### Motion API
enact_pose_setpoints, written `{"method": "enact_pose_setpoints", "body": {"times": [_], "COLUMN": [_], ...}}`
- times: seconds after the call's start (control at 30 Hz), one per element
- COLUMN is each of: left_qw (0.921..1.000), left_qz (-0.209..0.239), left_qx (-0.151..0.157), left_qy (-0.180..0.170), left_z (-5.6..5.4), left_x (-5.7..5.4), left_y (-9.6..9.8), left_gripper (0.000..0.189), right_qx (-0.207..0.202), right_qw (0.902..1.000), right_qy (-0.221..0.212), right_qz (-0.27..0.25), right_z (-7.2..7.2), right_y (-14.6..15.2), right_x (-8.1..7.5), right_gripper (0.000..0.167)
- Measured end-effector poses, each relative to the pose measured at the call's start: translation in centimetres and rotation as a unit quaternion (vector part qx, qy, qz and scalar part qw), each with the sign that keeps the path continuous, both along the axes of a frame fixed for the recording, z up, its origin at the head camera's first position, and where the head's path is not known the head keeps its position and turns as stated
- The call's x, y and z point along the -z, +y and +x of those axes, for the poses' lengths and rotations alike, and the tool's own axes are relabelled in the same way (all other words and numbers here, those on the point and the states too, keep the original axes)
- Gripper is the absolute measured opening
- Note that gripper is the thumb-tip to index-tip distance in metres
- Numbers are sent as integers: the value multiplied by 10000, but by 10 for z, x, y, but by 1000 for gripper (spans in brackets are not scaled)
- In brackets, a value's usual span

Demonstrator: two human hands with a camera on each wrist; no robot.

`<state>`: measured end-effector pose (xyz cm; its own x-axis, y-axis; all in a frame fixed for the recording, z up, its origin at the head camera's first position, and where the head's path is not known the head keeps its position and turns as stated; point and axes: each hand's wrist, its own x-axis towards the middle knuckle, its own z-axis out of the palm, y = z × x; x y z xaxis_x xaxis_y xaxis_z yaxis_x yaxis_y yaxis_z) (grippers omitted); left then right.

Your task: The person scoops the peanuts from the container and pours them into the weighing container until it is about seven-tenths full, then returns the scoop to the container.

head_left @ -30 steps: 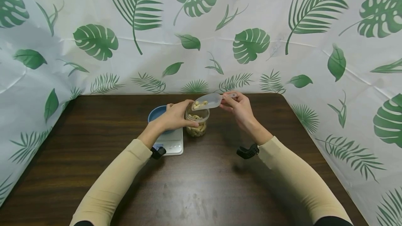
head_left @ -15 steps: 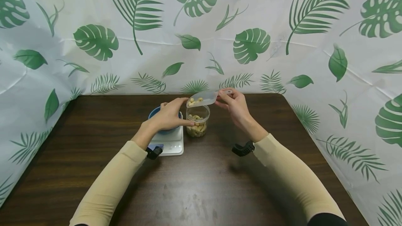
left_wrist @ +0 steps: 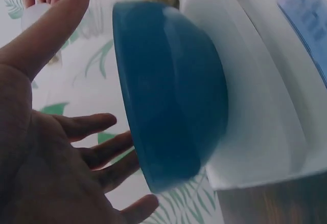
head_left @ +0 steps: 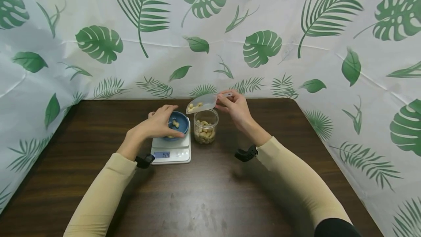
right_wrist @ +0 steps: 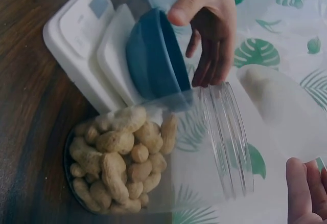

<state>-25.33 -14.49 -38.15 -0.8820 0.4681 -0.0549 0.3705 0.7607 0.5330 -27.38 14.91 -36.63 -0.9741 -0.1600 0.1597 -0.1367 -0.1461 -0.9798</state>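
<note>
My right hand (head_left: 237,109) pinches the handle of a translucent scoop (head_left: 208,101) with a few peanuts in shell at its tip. The scoop is tilted toward the left, just above the rim of a clear jar (head_left: 216,117). Peanuts (right_wrist: 115,170) fill the lower part of the jar. My left hand (head_left: 154,123) hovers at the left of a blue bowl (head_left: 185,119), thumb and fingers spread around its rim without gripping. The bowl sits on a white kitchen scale (head_left: 180,155) and has several peanuts (head_left: 175,124) in it; my hand hides part of them.
The scale's display (head_left: 162,154) is lit with digits. The jar stands close against the scale's right side on a dark wooden table (head_left: 204,200). A leaf-printed curtain (head_left: 217,28) hangs behind the table and down both sides.
My left hand has moved left from the jar to the bowl, uncovering the bowl and display. The scoop has shifted left with my right hand, its tip now between jar and bowl.
</note>
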Motion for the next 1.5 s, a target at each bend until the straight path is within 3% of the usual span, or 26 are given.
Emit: {"method": "enact_pose_setpoints", "body": {"times": [0.3,0.53,0.9,1.5], "left_qw": [9986,9960,9962,9970], "left_qz": [-398,-669,-670,-527], "left_qx": [-69,-37,-70,-102], "left_qy": [-338,-593,-555,-550], "left_z": [2,1,0,0], "left_x": [-2,-2,0,2], "left_y": [-20,-24,-23,-24], "left_gripper": [117,118,117,117], "right_qx": [-210,-312,-440,-522], "right_qw": [9990,9965,9869,9831], "right_qy": [217,410,854,1029], "right_qz": [326,661,1296,1424], "right_z": [0,2,5,10], "right_y": [-14,-21,-29,-21], "right_x": [0,3,-1,-10], "right_gripper": [18,23,19,20]}}
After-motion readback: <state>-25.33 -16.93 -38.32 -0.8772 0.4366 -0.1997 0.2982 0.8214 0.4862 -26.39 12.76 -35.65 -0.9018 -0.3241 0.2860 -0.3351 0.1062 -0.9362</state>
